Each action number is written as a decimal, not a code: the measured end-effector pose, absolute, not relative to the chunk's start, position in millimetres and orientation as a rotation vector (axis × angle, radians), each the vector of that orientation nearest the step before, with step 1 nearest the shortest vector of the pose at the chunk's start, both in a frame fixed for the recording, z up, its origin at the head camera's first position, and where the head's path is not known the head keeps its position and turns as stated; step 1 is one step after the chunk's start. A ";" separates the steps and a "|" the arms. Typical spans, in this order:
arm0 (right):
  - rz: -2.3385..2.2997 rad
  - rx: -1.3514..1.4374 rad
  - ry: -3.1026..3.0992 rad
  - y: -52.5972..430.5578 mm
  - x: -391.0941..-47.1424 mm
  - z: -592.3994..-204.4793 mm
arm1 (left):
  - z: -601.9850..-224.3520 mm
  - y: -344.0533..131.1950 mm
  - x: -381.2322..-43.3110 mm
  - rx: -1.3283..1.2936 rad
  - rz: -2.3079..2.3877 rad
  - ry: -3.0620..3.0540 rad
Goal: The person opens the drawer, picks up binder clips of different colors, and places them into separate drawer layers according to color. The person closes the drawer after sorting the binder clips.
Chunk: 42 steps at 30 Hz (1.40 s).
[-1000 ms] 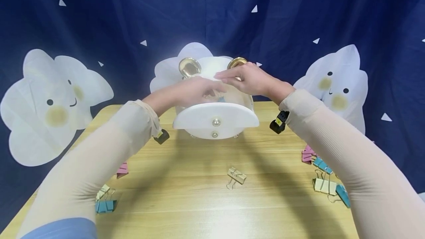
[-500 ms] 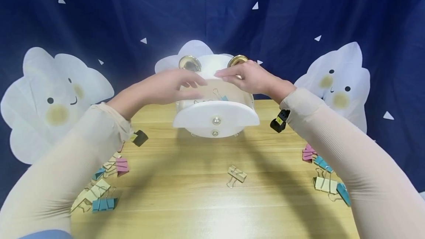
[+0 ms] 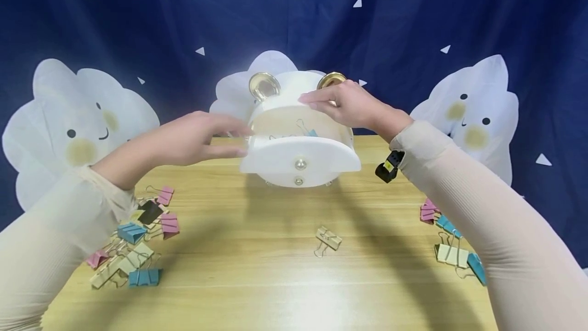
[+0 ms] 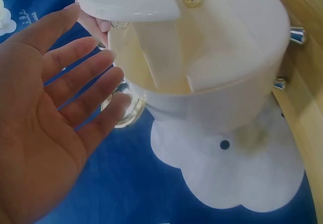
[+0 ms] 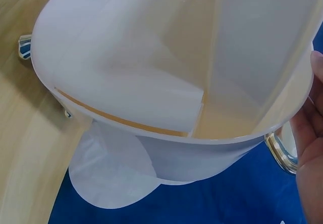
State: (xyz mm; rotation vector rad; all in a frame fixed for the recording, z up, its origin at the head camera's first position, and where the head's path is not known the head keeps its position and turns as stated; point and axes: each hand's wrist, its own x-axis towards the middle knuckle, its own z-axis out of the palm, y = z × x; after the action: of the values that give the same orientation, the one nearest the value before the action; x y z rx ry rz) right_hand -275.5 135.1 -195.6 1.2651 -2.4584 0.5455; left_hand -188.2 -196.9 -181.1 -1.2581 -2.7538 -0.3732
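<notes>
Unit: one white container (image 3: pixel 280 155), located at the centre of the head view and standing upright with its upper front open. Front fittings: two knobs (image 3: pixel 300 164), one above the other. Top fittings: two round gold ears (image 3: pixel 264 86). Contents: at least one blue clip (image 3: pixel 312 133); a wire loop also shows left of it.

Right hand (image 3: pixel 353 101): right of centre; fingertips and thumb pinch the container's upper rim. Left hand (image 3: pixel 193 137): left of centre, just beside the container; fingers extended and spread, palm holding nothing.

Wooden table (image 3: pixel 229 300): one yellow clip (image 3: pixel 328 238) lies alone at lower centre. Left-hand pile (image 3: pixel 136 259), lower left: three pink, two blue and at least two yellow clips. Right-hand group (image 3: pixel 452 255), lower right: two blue, one yellow and at least one pink; the sleeve (image 3: pixel 459 203) may cover others.

Background: one dark blue curtain (image 3: pixel 229 4) bearing three white cloud shapes (image 3: pixel 468 111).
</notes>
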 end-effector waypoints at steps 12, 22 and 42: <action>0.577 1.258 -2.461 132.1 -272.8 -197.6 | -198.3 -242.4 -156.7 -1.140 -0.294 -2.881; 0.576 1.236 -2.459 131.6 -268.3 -197.6 | -234.6 -278.4 -133.8 -1.189 -0.296 -2.934; 0.562 1.232 -2.493 120.4 -269.3 -199.1 | -330.0 -343.5 -87.6 -1.283 -0.241 -2.998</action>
State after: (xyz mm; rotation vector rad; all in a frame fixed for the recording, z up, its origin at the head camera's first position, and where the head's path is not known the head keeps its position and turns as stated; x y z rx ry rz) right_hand -269.3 120.4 -199.1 1.2317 -2.4934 0.5616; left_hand -87.6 -343.5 -330.0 -1.2835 -2.9978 -0.2411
